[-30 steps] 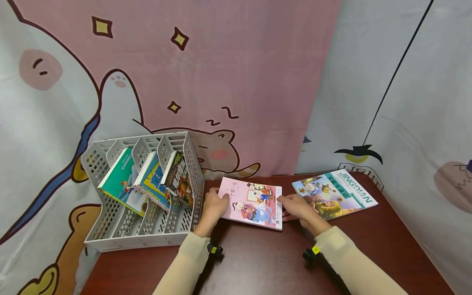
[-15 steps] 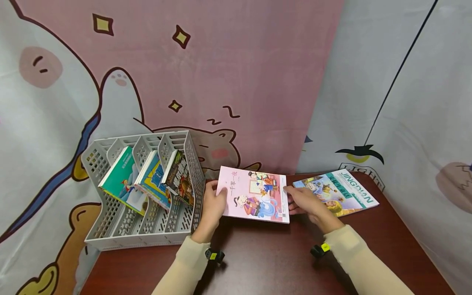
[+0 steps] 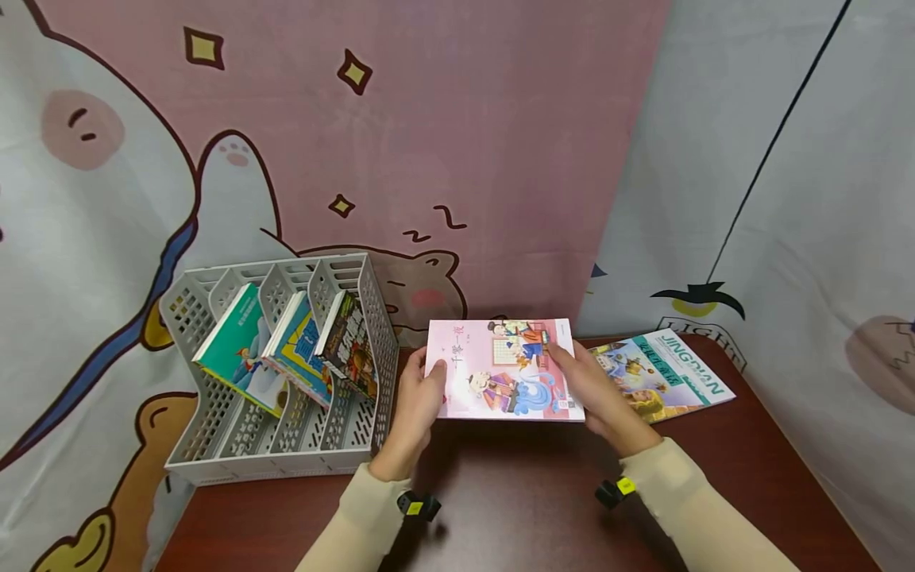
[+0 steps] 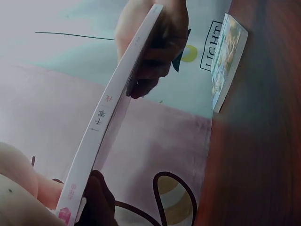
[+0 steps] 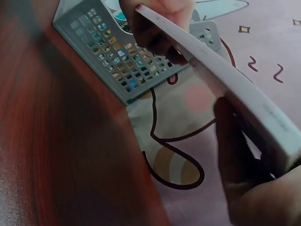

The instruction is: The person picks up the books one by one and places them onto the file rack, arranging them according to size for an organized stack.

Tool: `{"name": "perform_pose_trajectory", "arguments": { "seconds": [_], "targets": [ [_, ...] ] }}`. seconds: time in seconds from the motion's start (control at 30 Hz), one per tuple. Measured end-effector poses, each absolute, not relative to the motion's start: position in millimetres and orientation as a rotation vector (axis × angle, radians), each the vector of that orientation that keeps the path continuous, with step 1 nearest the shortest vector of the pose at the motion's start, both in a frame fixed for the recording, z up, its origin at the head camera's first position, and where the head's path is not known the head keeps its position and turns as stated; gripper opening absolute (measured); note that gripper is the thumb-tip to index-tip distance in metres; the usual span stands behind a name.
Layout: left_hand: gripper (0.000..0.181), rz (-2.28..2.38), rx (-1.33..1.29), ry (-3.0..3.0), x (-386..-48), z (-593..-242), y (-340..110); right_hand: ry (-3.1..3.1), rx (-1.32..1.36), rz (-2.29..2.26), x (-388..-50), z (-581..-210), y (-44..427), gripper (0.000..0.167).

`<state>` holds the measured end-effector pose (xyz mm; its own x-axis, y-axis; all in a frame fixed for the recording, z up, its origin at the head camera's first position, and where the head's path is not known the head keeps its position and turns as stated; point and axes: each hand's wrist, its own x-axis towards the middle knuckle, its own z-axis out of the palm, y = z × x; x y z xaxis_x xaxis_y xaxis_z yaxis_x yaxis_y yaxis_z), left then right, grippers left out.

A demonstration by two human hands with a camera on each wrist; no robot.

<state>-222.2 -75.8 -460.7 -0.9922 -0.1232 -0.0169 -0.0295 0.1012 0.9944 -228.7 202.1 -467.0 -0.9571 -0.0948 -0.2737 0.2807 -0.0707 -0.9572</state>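
A pink picture book (image 3: 504, 370) is held above the table between both hands, its cover facing up. The left hand (image 3: 417, 401) grips its left edge, thumb on the cover and fingers underneath. At the opposite edge the right hand (image 3: 599, 395) pinches the book, its thumb over the cover. In the left wrist view the book's spine (image 4: 101, 113) shows, with the table below it. The right wrist view shows fingers (image 5: 230, 141) under the book's white edge. A second book (image 3: 668, 373), with JINGDIAN on its cover, lies flat behind the right hand, partly covered.
A grey perforated file rack (image 3: 286, 465) stands at the left of the dark red-brown table (image 3: 522, 508). In its compartments lean a green book (image 3: 243, 349), a blue-yellow book (image 3: 300, 349) and a dark book (image 3: 350, 345). A printed cloth (image 3: 486, 143) hangs behind the table.
Both hands have lifted the pink book off the table and brought it a little to the right, turning it straighter. The second book and the rack have stayed put.
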Motion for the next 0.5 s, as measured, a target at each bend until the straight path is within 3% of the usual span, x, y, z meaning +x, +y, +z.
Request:
{"name": "perform_pose_trajectory", "arguments": {
  "seconds": [0.5],
  "targets": [
    [0.049,-1.870,0.131,-2.441,-223.6,-477.0,-74.8,1.990,0.200,-2.129,-225.0,-481.8,200.1,0.060]
  ]
}}
